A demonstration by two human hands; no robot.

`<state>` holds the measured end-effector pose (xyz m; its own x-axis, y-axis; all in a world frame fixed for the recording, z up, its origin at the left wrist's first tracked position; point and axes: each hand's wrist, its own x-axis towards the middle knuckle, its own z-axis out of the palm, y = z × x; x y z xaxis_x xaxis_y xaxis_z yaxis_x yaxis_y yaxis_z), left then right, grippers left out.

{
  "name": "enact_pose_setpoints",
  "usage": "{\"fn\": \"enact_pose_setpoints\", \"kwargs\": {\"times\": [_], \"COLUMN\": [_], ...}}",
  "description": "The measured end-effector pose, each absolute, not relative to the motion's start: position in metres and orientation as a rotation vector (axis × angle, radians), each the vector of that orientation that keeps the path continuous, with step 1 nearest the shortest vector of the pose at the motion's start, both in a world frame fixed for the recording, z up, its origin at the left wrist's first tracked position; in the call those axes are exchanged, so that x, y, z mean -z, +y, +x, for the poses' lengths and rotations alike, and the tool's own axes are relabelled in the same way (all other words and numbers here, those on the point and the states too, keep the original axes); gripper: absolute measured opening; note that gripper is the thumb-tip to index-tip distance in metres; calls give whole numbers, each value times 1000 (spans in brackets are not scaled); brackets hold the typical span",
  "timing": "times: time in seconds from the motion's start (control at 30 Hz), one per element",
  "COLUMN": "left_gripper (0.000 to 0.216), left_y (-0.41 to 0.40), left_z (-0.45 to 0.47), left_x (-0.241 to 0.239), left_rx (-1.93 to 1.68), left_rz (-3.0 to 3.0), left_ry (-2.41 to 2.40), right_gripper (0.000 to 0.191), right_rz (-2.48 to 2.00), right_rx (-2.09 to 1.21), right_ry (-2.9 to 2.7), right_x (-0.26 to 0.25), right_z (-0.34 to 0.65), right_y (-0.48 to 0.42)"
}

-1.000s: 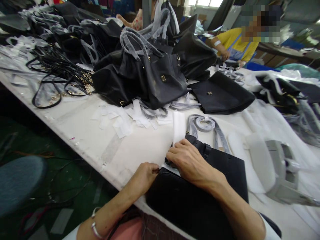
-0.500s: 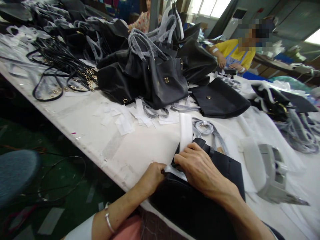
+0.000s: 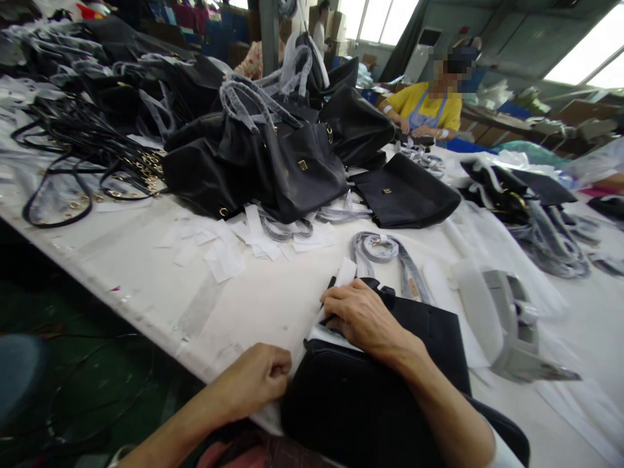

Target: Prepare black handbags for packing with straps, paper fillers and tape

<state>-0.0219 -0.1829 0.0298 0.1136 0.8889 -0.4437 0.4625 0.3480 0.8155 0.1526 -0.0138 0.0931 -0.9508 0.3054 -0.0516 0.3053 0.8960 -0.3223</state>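
The right hand [image 3: 363,318] is lying on the top edge of a black bag [image 3: 370,403], its fingers pressed together over a white strip [image 3: 345,273] that is sticking out past the fingertips. The thumb is hidden, so it cannot be told whether the hand is pinching the strip. The bag is lying flat at the near edge of the table [image 3: 146,253], right in front of the person. The left hand [image 3: 253,380] is curling into a loose fist just beside the bag's left side, at the table's near edge.

A grey wrapped strap [image 3: 385,250] is lying just beyond the bag, and a grey tape dispenser [image 3: 511,325] is sitting to its right. Paper slips [image 3: 229,244] are lying scattered before a pile of black bags [image 3: 273,156] in the table's middle. At the far edge a co-worker in a yellow shirt [image 3: 429,104] is working.
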Motion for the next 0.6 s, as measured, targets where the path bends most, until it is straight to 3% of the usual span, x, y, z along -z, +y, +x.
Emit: {"fn": "enact_pose_setpoints", "kwargs": {"times": [0.3,0.47,0.6], "left_gripper": [13,31,27], "left_y": [-179,-107,-57], "left_z": [-51,-50,-23], "left_x": [-54,-64,-52], "left_rx": [-239,-605,-812], "left_rz": [1385,1433,1489], "left_ry": [1468,1618,1641], "right_gripper": [23,28,31], "right_rz": [-572,-1024,-1190], "right_rx": [-487,-374,-380], "right_ry": [-2903,-2664,-2708], "right_x": [-91,-99,-91], "right_z": [150,166,170], "right_y": [-7,17,26]}}
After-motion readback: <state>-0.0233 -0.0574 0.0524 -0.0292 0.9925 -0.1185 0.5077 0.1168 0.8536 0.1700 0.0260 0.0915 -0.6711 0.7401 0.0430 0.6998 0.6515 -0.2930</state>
